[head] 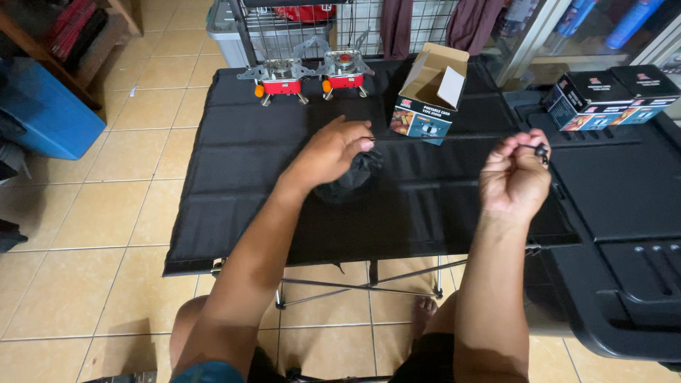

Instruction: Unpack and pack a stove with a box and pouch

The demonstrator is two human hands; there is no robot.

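Here, left hand [332, 150] gripping black pouch [349, 179], right hand [514, 176] pinching cord toggle [541, 151], open box [431, 92] behind.

Both forearms extended forward, left hand [332, 151] palm down with fingers curled, right hand [514, 177] raised, fingertips pinched

Beige tiled floor [106, 213]; black folding table [234, 206] centre; blue bin [42, 113] far left beside wooden shelf [85, 50]; wire rack [298, 28] far behind.
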